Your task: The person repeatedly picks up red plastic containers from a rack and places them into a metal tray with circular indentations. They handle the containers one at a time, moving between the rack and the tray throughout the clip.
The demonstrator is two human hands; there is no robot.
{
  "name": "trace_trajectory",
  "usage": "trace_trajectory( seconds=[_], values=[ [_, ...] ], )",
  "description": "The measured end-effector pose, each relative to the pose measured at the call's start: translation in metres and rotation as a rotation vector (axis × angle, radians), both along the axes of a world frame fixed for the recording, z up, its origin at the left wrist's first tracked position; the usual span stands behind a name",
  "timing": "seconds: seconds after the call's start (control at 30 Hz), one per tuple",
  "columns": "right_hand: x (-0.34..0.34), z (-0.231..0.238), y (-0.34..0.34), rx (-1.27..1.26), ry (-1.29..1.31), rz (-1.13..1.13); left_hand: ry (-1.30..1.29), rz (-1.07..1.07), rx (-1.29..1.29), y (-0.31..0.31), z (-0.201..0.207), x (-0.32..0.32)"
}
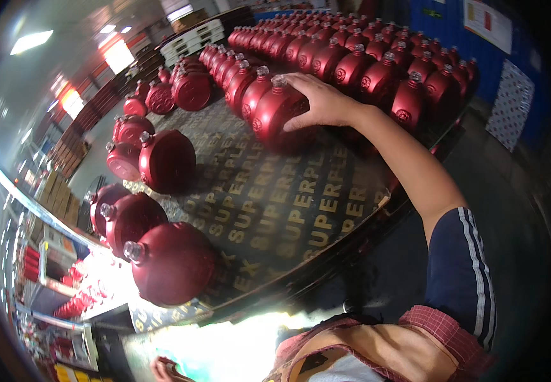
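My right hand (323, 107) reaches across the table and is closed around a round, flattened, metallic-red bottle (275, 118) with a clear neck. Its fingers lie at the neck and its thumb on the body. The bottle stands at the front end of a row, close beside another red bottle (255, 94). At the lower edge my left hand (166, 369) hangs low, away from the bottles. Only part of it shows against bright glare, and I cannot make out its grip.
A dark board tabletop (269, 210) with printed lettering carries dense rows of matching bottles (352, 67) at the back. Several bottles (172, 262) line its left side, some tilted. White pallets (193, 39) stand behind, and a blue wall (479, 70) rises at the right.
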State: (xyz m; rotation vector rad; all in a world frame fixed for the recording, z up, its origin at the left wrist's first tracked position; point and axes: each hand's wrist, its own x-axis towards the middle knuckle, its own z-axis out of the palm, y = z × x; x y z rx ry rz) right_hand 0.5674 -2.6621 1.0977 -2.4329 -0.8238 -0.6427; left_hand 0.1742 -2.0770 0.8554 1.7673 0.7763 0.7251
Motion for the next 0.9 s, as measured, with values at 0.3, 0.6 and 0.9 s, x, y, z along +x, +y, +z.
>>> trace_trajectory(
  seconds=[0.3,0.6,0.9],
  values=[
    [-0.027,-0.002,0.009,0.010,-0.132,-0.089,-0.532,-0.483,0.838,-0.191,0.312,0.162],
    [-0.147,-0.024,-0.034,0.472,-0.300,0.145,-0.037,-0.931,1.245,-0.412,0.352,0.366],
    [-0.261,-0.077,-0.099,0.885,-0.197,0.294,-0.005,-0.786,1.276,-0.412,0.272,0.458]
  ],
)
